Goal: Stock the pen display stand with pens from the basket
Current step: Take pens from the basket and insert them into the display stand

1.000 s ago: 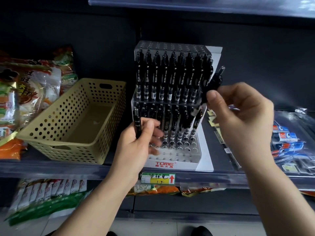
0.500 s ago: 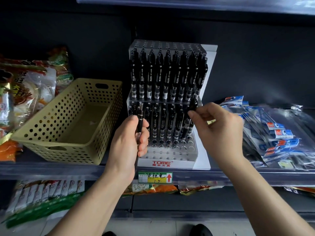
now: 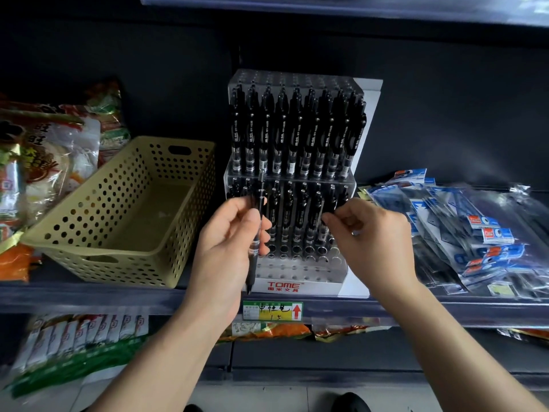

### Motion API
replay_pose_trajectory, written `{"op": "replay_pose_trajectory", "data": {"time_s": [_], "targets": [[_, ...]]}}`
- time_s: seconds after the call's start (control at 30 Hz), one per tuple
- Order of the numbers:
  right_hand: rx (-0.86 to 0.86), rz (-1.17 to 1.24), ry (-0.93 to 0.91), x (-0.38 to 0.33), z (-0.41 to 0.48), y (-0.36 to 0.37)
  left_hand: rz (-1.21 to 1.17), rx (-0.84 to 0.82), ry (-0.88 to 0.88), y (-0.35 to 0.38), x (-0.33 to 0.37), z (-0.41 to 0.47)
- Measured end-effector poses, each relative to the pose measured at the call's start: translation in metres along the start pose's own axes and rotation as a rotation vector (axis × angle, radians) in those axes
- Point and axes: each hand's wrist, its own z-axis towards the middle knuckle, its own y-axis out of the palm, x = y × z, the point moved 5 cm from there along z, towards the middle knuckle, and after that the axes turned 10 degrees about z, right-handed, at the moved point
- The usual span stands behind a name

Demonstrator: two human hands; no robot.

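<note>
A clear tiered pen display stand [image 3: 297,273] marked TOME stands mid-shelf. Black pens [image 3: 297,135] fill its upper tier, and more stand in the lower tier above several open front holes. My left hand [image 3: 225,248] grips one black pen [image 3: 258,233] upright in front of the stand's left side, tip down. My right hand [image 3: 371,236] is at the lower tier's right end, its thumb and forefinger pinched on a black pen [image 3: 329,203] standing in a slot there. The tan perforated basket [image 3: 166,173] left of the stand shows no pens inside.
Snack bags [image 3: 44,150] are piled left of the basket. Packaged pens in clear bags [image 3: 460,227] lie right of the stand. A price tag [image 3: 271,310] hangs on the shelf edge [image 3: 89,297]. More packets [image 3: 74,337] fill the shelf below.
My right hand came down from the stand's upper right with its pen to the lower tier's right end. My left hand stayed before the stand with its pen.
</note>
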Motion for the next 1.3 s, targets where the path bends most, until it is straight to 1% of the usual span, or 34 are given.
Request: {"op": "replay_pose_trajectory", "data": {"time_s": [0.27,0.37,0.43,0.5,0.53,0.6,0.7,0.77,0.83,0.9,1.0,1.1,1.17,1.2,1.3], "targets": [[-0.092,-0.043,0.071,0.004,0.000,0.004,0.110,-0.041,0.038,0.002,-0.002,0.001],[-0.066,-0.010,0.098,-0.005,0.001,-0.002,0.120,-0.079,0.019,0.007,-0.004,-0.001],[-0.080,0.174,0.113,-0.020,0.002,-0.007,0.132,-0.105,0.036,0.010,-0.004,-0.003],[-0.167,0.439,0.175,-0.036,0.001,-0.004,0.177,-0.112,0.088,0.014,-0.001,-0.005],[-0.200,0.508,0.192,-0.043,0.000,-0.002,0.215,-0.112,0.123,0.015,0.000,-0.006],[-0.216,0.509,0.174,-0.049,-0.002,0.000,0.294,-0.106,0.192,0.017,0.003,-0.008],[-0.207,0.429,0.129,-0.049,-0.003,0.001,0.341,-0.087,0.255,0.017,0.004,-0.009],[-0.183,0.369,0.082,-0.052,0.000,-0.003,0.375,-0.103,0.288,0.016,0.006,-0.009],[-0.132,0.332,0.071,-0.050,0.006,-0.012,0.493,-0.114,0.338,0.013,0.010,-0.008],[-0.067,0.351,0.113,-0.042,0.014,-0.025,0.630,-0.087,0.384,0.006,0.015,-0.005],[0.026,0.295,0.111,-0.030,0.025,-0.046,0.910,0.009,0.472,-0.010,0.025,0.000],[0.091,0.176,0.060,-0.025,0.026,-0.055,1.199,0.098,0.501,-0.031,0.029,0.008],[0.111,0.106,0.022,-0.023,0.023,-0.053,1.351,0.145,0.456,-0.048,0.027,0.017],[0.116,0.080,0.011,-0.020,0.021,-0.051,1.431,0.149,0.404,-0.056,0.025,0.022],[0.117,0.011,-0.019,-0.015,0.019,-0.045,1.646,0.087,0.159,-0.076,0.010,0.035]]}}
